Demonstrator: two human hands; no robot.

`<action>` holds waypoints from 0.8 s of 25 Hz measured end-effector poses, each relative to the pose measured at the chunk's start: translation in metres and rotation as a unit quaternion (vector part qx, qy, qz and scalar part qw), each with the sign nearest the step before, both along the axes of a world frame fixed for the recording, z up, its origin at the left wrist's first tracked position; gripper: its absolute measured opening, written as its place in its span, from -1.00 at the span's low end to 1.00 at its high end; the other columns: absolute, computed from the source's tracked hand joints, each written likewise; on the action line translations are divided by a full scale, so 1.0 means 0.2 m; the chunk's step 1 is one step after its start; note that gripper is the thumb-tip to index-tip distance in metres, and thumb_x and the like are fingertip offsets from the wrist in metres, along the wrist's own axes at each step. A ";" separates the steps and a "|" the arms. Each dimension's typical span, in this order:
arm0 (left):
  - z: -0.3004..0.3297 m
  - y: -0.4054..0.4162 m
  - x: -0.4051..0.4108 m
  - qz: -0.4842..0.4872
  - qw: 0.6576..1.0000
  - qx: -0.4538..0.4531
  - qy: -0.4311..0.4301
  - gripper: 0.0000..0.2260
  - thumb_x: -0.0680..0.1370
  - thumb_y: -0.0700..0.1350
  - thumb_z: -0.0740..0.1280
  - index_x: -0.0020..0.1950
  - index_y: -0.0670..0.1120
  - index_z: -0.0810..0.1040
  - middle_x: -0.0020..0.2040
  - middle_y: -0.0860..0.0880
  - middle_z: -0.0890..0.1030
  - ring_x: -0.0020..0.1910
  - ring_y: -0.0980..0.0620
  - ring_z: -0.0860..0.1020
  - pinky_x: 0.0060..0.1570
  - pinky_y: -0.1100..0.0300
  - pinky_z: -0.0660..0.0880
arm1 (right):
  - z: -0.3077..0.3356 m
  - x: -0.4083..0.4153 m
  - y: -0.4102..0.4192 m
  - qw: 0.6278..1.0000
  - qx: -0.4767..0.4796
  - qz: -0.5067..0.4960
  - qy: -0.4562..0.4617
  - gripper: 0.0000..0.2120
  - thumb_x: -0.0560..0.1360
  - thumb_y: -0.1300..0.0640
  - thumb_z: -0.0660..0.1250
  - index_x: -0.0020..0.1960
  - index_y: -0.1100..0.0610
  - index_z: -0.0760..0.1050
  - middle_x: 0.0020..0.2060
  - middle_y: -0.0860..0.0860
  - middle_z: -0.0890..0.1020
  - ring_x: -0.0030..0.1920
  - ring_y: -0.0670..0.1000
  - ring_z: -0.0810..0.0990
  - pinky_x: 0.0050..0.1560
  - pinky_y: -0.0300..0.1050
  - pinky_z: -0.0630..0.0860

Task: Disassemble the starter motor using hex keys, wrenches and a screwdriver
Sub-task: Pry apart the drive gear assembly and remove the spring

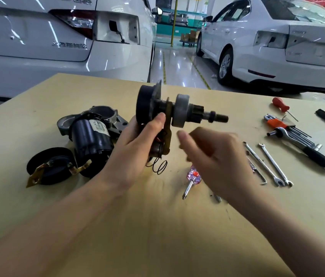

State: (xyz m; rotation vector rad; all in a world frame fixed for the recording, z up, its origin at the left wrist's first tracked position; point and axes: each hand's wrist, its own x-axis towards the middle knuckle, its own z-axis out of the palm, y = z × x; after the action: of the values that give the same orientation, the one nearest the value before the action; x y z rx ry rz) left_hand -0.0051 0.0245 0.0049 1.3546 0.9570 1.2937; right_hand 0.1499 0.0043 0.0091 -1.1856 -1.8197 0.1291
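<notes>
**Bare hands at a stripped starter shaft**

Plywood table point(157, 226) carries tools along its right edge. Right hand point(213, 154), blurred, loosely curled and empty, sits just below the drive shaft assembly point(179, 111). Left hand point(137, 140) clasps that assembly's left end above mid-table; its long axis points right, so the right hand is nearer the free tip.

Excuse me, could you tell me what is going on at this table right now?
A person is taking a starter motor apart. The left hand holds the shaft assembly up above the table, while the blurred right hand hovers just below it, empty. The motor housing and end cap already lie to the left; the screwdriver and wrenches lie to the right.
</notes>
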 end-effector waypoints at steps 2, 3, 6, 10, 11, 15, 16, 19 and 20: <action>0.00 0.00 0.02 0.004 1.000 -0.008 -0.014 -0.84 0.57 0.08 0.21 -0.11 0.06 0.51 -0.39 0.28 0.58 -0.36 0.39 0.55 -0.44 0.55 0.38 | -0.03 -0.06 0.00 0.968 -0.201 0.083 0.124 -0.70 0.55 -0.08 0.26 -0.24 0.09 0.50 -0.44 0.02 0.60 -0.54 -0.05 0.46 -0.52 -0.23 0.34; 0.00 -0.01 0.02 0.003 1.000 -0.009 -0.021 -0.85 0.59 0.06 0.19 -0.11 0.08 0.49 -0.41 0.32 0.56 -0.38 0.43 0.53 -0.47 0.56 0.36 | -0.04 -0.08 0.00 0.949 -0.249 0.104 0.161 -0.71 0.56 -0.09 0.26 -0.19 0.11 0.48 -0.39 0.05 0.62 -0.54 -0.02 0.47 -0.53 -0.26 0.32; 0.00 -0.02 0.03 0.000 1.000 -0.005 -0.023 -0.87 0.61 0.04 0.17 -0.07 0.06 0.47 -0.43 0.34 0.54 -0.41 0.43 0.51 -0.49 0.55 0.35 | -0.06 -0.08 0.03 0.936 -0.277 0.148 0.159 -0.67 0.51 -0.17 0.26 -0.12 0.12 0.43 -0.33 0.08 0.63 -0.53 0.01 0.49 -0.54 -0.27 0.32; 0.01 -0.02 0.03 -0.031 0.999 -0.015 -0.012 -0.77 0.61 0.04 0.15 0.01 -0.09 0.49 -0.42 0.21 0.56 -0.44 0.32 0.54 -0.51 0.48 0.39 | -0.05 -0.07 0.03 0.933 -0.282 0.170 0.144 -0.72 0.47 -0.10 0.29 -0.09 0.12 0.41 -0.38 0.03 0.59 -0.51 0.06 0.53 -0.53 -0.14 0.39; 0.02 -0.01 0.02 -0.043 0.999 -0.018 -0.003 -0.73 0.61 0.05 0.15 0.05 -0.12 0.50 -0.39 0.16 0.58 -0.42 0.29 0.56 -0.48 0.45 0.42 | -0.05 -0.07 0.03 0.934 -0.278 0.172 0.142 -0.73 0.48 -0.08 0.27 -0.08 0.14 0.41 -0.39 0.03 0.57 -0.51 0.08 0.54 -0.53 -0.11 0.41; 0.03 -0.01 0.00 -0.082 0.996 -0.025 0.017 -0.70 0.63 0.07 0.10 0.08 -0.10 0.50 -0.36 0.13 0.62 -0.37 0.24 0.60 -0.44 0.44 0.44 | -0.02 -0.08 0.04 0.938 -0.276 0.171 0.123 -0.73 0.49 -0.03 0.22 -0.07 0.20 0.40 -0.44 0.06 0.54 -0.50 0.11 0.57 -0.49 -0.01 0.46; 0.03 -0.01 -0.01 -0.089 0.996 -0.024 0.019 -0.70 0.63 0.06 0.09 0.08 -0.12 0.49 -0.38 0.11 0.62 -0.40 0.21 0.61 -0.46 0.43 0.44 | -0.02 -0.08 0.05 0.938 -0.276 0.171 0.121 -0.73 0.49 -0.03 0.22 -0.08 0.20 0.41 -0.45 0.06 0.54 -0.50 0.12 0.58 -0.49 -0.01 0.47; 0.02 -0.01 -0.01 -0.090 0.996 -0.011 0.023 -0.72 0.63 0.05 0.10 0.07 -0.12 0.47 -0.39 0.13 0.62 -0.42 0.22 0.60 -0.49 0.44 0.43 | -0.03 -0.08 0.04 0.938 -0.274 0.172 0.126 -0.77 0.51 -0.05 0.22 -0.08 0.13 0.44 -0.45 0.01 0.55 -0.49 0.13 0.59 -0.50 -0.03 0.49; 0.02 -0.01 0.00 -0.081 0.996 -0.004 0.026 -0.72 0.62 0.06 0.11 0.08 -0.11 0.47 -0.36 0.16 0.63 -0.37 0.25 0.61 -0.45 0.46 0.44 | -0.04 -0.08 0.04 0.939 -0.270 0.169 0.131 -0.77 0.53 -0.07 0.22 -0.11 0.09 0.45 -0.44 -0.02 0.55 -0.49 0.13 0.59 -0.50 -0.05 0.48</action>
State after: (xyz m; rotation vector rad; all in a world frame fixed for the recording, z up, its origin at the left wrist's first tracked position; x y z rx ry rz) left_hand -0.0058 0.0223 0.0081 1.4359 0.8678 1.1362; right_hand 0.1334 0.0128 0.0015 -1.1315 -1.7810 0.9915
